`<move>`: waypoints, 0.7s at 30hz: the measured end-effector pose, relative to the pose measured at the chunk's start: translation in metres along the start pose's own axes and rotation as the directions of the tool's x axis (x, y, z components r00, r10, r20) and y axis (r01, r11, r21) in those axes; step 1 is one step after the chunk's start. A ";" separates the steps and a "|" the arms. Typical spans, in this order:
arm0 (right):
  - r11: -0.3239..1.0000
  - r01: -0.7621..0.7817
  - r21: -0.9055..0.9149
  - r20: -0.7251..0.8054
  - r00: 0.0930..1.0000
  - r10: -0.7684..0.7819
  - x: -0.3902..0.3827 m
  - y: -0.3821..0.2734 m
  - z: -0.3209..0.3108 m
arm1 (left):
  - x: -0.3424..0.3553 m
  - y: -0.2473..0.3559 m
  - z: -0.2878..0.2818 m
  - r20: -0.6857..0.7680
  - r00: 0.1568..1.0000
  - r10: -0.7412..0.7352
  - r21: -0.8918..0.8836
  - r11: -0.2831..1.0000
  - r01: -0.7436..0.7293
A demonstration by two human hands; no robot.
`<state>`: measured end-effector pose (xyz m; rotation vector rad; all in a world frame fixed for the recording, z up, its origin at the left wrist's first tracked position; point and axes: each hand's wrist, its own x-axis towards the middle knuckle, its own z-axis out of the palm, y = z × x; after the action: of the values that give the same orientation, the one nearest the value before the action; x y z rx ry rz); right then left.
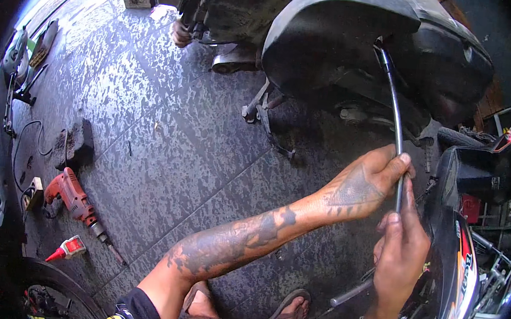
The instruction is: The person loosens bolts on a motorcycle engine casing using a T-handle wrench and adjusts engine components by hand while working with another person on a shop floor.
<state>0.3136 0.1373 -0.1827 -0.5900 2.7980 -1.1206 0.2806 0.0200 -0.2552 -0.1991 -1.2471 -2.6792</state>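
Observation:
A long, thin, curved black tube or cable [395, 104] runs from beside a black scooter seat [337, 40] down to my hands. My left hand [366, 181] grips the tube near its lower part, thumb and fingers closed round it. Just below, my right hand [401, 249] pinches the tube's lower end with its fingers pointing up. Both hands sit to the right of the scooter's rear, in front of a second black motorcycle body [460, 259].
A red power drill [75, 199] and a small red-and-white bottle [67, 248] lie on the speckled floor at the left, near cables and a dark block [76, 143]. Another person's hand [181, 32] works at the scooter's far side. My sandalled feet [282, 311] stand below.

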 end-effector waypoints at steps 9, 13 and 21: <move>0.943 0.278 -0.182 0.068 0.960 -0.270 -0.010 -0.001 -0.028 | -0.002 0.004 -0.001 0.091 0.994 -0.058 -0.191 0.979 0.075; 0.950 0.246 -0.191 0.107 0.968 -0.229 -0.047 0.024 -0.053 | -0.005 0.010 0.003 0.056 0.994 -0.099 -0.181 0.978 0.107; 0.966 0.169 -0.198 -0.057 0.981 -0.184 -0.072 0.033 -0.020 | -0.005 0.009 0.000 -0.021 0.994 -0.110 -0.096 0.990 0.107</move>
<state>0.3655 0.1993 -0.1962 -0.8469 2.9911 -0.9213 0.2876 0.0150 -0.2492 -0.1106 -1.1556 -2.8270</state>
